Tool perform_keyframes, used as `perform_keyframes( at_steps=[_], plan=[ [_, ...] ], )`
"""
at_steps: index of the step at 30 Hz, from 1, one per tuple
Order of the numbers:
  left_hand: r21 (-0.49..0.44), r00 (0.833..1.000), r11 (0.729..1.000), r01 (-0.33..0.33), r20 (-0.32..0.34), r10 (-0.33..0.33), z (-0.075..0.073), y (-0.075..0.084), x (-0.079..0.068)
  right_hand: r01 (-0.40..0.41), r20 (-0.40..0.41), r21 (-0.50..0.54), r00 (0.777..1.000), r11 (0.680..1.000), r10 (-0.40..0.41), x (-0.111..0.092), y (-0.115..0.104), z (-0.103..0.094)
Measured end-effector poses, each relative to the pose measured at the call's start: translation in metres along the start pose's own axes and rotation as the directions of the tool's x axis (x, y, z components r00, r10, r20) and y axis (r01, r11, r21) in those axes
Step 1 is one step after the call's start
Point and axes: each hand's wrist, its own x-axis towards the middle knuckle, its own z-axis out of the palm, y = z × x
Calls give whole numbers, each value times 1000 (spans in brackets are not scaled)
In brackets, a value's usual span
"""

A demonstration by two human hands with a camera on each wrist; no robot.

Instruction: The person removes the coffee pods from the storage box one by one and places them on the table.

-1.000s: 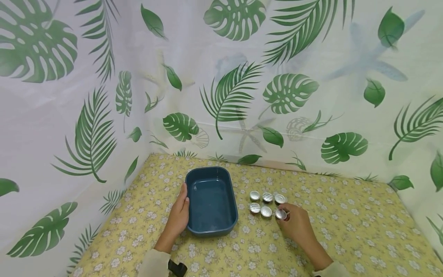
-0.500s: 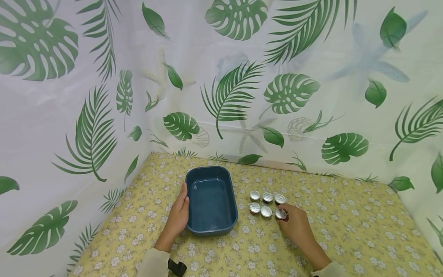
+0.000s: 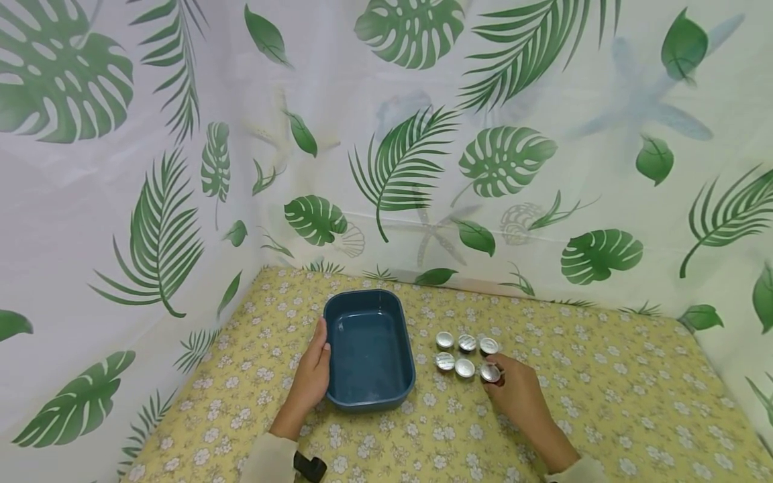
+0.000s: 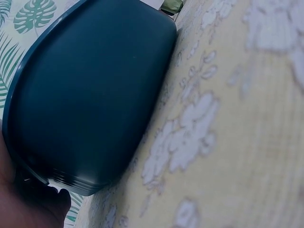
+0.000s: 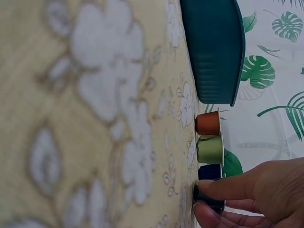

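My left hand (image 3: 313, 372) grips the left side of a dark teal plastic bin (image 3: 409, 365). In the left wrist view, that hand (image 4: 31, 202) lies at the corner of the bin's rim (image 4: 19, 78). My right hand (image 3: 519, 392) pinches a foil-topped coffee capsule (image 3: 490, 372) at the near right end of a group of capsules. Its dark green side (image 5: 209, 197) shows between thumb and finger in the right wrist view, close to the tablecloth. Beside it stand a dark blue capsule (image 5: 210, 171), a light green capsule (image 5: 210, 149) and an orange capsule (image 5: 208, 123).
Three more capsules, among them one capsule (image 3: 467, 344), form the far row, silver lids up. A yellow floral tablecloth (image 3: 634, 389) covers the table. A white leaf-patterned curtain (image 3: 374, 134) hangs behind and at the left. A black wristband (image 3: 310, 466) is on the left wrist.
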Motion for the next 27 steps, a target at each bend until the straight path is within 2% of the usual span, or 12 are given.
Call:
perform_keyframes(
  at_steps=[7, 16, 21, 27],
  plan=[
    [-11, 1000, 1000, 25, 2, -25, -2, 3, 2, -14, 13, 23, 1000, 1000, 14, -5, -5, -6],
    [-17, 998, 999, 50, -32, -50, -9, 0, -1, -6, 11, 34, 1000, 999, 6, -13, -12, -10],
    [-13, 996, 997, 75, -55, -76, -18, 1, -1, -12, 8, -9, 1000, 1000, 12, -20, -16, -16],
    [38, 991, 995, 89, -106, -84, -37, 6, -4, -70, 89, -44, 993, 997, 74, -27, -25, -34]
  ],
)
